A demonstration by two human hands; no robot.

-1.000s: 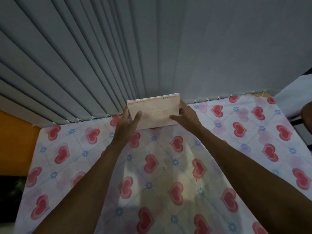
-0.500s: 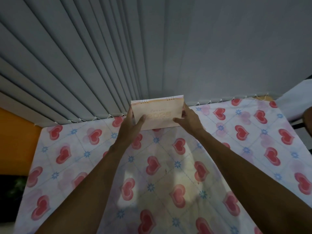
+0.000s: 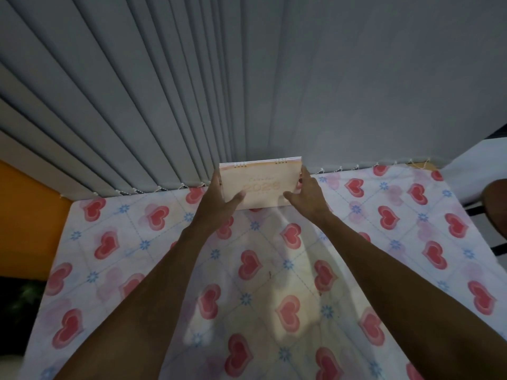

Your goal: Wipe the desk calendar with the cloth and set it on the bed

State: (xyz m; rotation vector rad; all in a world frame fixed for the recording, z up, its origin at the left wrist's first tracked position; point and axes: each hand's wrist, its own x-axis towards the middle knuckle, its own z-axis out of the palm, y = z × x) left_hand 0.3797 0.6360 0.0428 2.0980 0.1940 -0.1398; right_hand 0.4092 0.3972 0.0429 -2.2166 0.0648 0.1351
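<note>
1. the bed (image 3: 115, 272) fills the lower half of the view, covered by a white sheet printed with red hearts and small blue flowers.
2. grey vertical blinds (image 3: 137, 105) hang behind the far edge of the bed, their bottom ends linked by a beaded chain just above the sheet.
3. an orange wall (image 3: 24, 223) shows at the left beside the bed; a white surface and a dark rounded object sit at the right edge, too cut off to identify.
4. the sheet between the two forearms lies bare, with nothing between the camera and the calendar except the arms themselves.
5. the desk calendar (image 3: 260, 185) stands upright at the far edge of the bed, close against the blinds, its spiral binding on top and pale peach cover with "2026" facing the camera; its lower edge is at the sheet.
6. the left hand (image 3: 216, 204) grips the calendar's left edge, thumb across the front.
7. the right hand (image 3: 308, 196) grips the right edge, thumb on the front, fingers behind.
</note>
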